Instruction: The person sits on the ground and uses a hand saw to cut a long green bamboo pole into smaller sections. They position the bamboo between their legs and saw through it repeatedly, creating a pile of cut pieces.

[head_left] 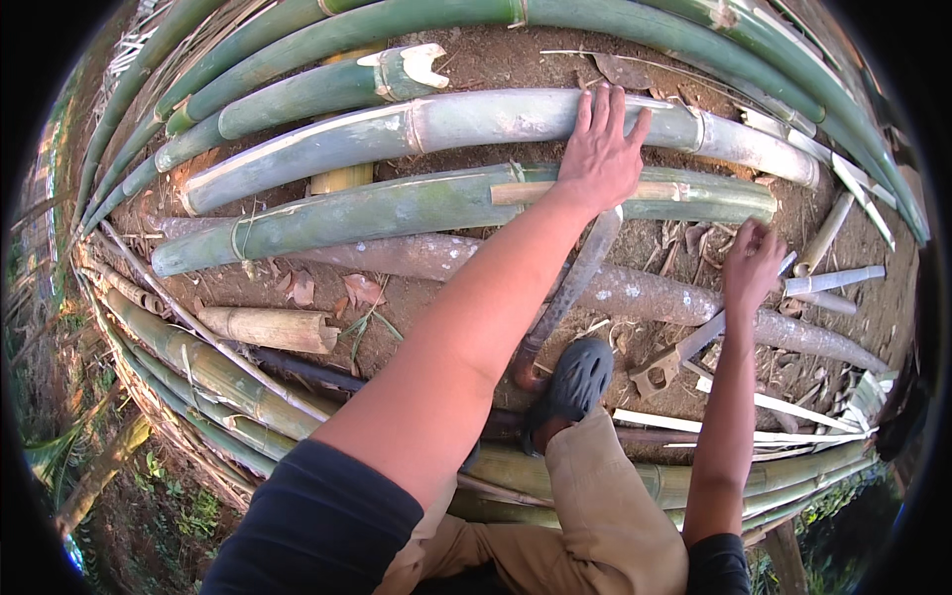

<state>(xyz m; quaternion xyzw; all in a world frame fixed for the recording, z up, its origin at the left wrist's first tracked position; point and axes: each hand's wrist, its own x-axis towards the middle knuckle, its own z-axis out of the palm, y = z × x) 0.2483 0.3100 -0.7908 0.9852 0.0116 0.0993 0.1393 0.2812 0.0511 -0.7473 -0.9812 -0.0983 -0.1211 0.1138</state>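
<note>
Brown soil surrounds the whitish-green bamboo pole across the upper centre of the frame, its long axis running left to right under the spread left hand; the curled right hand, contents unclear, is farther off, lower right.

Support surface: bare brown earth ground, with cut material lying on it.
Centre to right: a long mottled trunk extends across the soil. Left of centre: a short tan bamboo section lies on its side, with dry brown leaves and thin green leaf blades nearby. Right of centre, below the trunk: the open brown handle of a flat-bladed tool. Lower right: pale split strips, overlapping. Small chips are scattered around the handle.
</note>
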